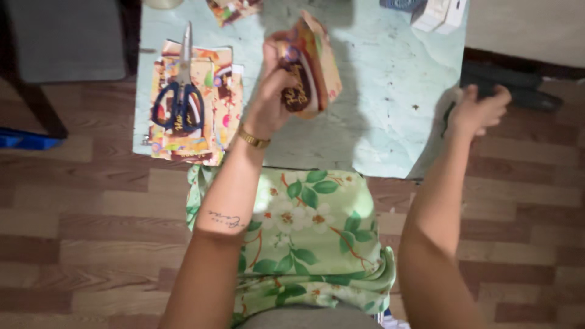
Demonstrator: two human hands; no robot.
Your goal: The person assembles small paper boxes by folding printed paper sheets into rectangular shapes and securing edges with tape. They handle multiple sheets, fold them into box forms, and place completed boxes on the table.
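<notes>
Two hands in view: left hand grips a folded piece of colourful gift wrap, lifted above the pale blue table; right hand sits at the table's right edge, fingers curled, seemingly holding nothing, though blur makes it hard to tell. Cutting looks partly done: several cut wrap sheets lie stacked at the table's left, blue-handled scissors resting on top, not in use. Another wrap scrap lies at the far edge. Folding of the held piece appears underway, not finished. White boxes sit untouched at far right.
</notes>
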